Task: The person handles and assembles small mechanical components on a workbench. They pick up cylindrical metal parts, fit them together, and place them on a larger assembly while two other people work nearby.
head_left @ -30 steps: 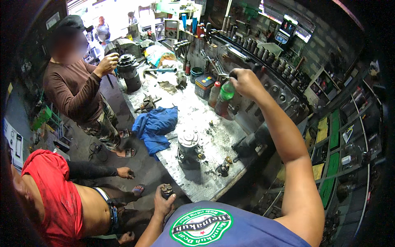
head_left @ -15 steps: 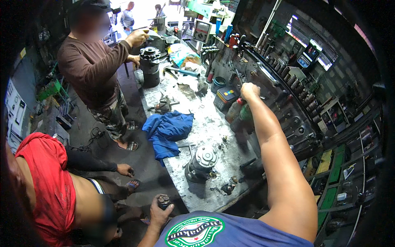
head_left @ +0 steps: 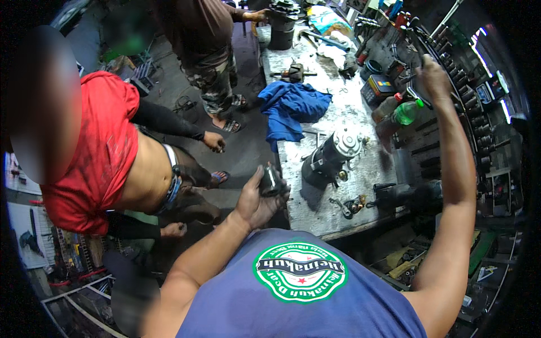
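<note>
My left hand (head_left: 255,201) is closed around a small dark cylindrical metal part (head_left: 271,181), just off the bench's near left edge. Out to the right, my right hand (head_left: 435,81) is up at the tool rack with its fingers curled; what they hold, if anything, I cannot make out. A dark tool (head_left: 420,98) hangs just below that hand. Between my arms, a black motor (head_left: 329,160) with a silver end cover stands on the worn metal-topped bench (head_left: 315,217). Small loose parts (head_left: 350,206) lie in front of the motor.
A blue cloth (head_left: 296,107) drapes over the bench's left edge. Bottles (head_left: 407,112) and a dark box (head_left: 377,89) stand before the rack of sockets (head_left: 470,93). One person in a red shirt (head_left: 107,135) stands at left; another in camouflage trousers (head_left: 211,81) is beyond.
My view has swung left and down. My left hand has risen with the dark part, nearer the bench. My right hand stays reached out at the rack. The red-shirted person now stands more upright.
</note>
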Demonstrator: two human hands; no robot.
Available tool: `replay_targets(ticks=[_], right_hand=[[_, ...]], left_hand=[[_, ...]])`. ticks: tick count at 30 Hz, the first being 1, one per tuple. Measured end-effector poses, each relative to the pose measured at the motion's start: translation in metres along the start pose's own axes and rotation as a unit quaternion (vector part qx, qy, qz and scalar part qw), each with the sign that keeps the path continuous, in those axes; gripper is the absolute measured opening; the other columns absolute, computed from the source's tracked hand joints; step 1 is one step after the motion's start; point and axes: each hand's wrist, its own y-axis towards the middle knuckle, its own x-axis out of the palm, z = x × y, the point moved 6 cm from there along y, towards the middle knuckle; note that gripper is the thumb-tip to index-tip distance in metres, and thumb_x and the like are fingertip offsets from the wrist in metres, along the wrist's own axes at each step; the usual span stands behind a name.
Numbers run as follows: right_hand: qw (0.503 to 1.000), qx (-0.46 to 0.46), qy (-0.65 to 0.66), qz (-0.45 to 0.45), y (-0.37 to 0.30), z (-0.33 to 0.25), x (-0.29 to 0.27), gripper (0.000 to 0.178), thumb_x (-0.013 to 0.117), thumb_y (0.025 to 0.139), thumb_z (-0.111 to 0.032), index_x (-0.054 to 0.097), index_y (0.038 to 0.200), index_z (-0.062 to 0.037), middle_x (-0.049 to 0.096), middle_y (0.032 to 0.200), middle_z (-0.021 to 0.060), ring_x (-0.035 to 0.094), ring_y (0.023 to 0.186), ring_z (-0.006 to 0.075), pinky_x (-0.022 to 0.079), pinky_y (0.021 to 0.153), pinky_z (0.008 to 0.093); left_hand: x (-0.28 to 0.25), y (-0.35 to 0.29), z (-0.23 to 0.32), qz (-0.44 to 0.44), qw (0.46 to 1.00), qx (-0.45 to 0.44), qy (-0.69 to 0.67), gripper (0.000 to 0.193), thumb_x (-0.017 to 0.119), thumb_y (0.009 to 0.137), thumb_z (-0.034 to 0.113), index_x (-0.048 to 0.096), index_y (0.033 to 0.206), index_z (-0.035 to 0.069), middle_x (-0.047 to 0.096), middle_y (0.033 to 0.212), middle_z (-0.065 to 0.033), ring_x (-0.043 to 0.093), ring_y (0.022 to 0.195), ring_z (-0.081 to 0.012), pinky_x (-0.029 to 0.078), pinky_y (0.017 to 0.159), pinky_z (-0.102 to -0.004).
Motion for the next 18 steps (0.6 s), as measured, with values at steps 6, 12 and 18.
replay_targets(ticks=[6,12,18], right_hand=[[0.997,0.056,0.041,0.040,-0.066,-0.013,-0.152,0.042,0.066,0.105,-0.032,0.064,0.138,-0.0067,0.077,0.112,0.0281,0.074,0.109,0.0477,0.058,0.092,0.0572],[0.968,0.079,0.237,-0.009,-0.149,-0.035,-0.183,0.032,0.068,0.107,-0.023,0.067,0.131,-0.0019,0.076,0.101,0.0274,0.076,0.098,0.0465,0.058,0.088,0.0509],[0.945,0.142,0.291,-0.042,-0.196,-0.100,-0.057,0.033,0.070,0.102,-0.020,0.063,0.127,0.0008,0.074,0.106,0.0364,0.073,0.098,0.0553,0.059,0.090,0.0605]], left_hand=[[0.019,0.004,0.004,0.021,0.999,-0.026,0.026,0.056,0.051,0.114,0.056,0.069,0.116,0.003,0.076,0.107,-0.0175,0.076,0.105,-0.0353,0.065,0.095,-0.0492],[0.014,-0.002,-0.009,0.054,0.996,-0.042,0.060,0.055,0.052,0.114,0.057,0.070,0.115,0.005,0.076,0.105,-0.0157,0.077,0.101,-0.0340,0.065,0.093,-0.0473],[0.030,-0.005,-0.020,0.032,0.988,-0.043,0.145,0.054,0.054,0.113,0.058,0.071,0.115,0.007,0.078,0.104,-0.0153,0.078,0.096,-0.0308,0.066,0.087,-0.0444]])
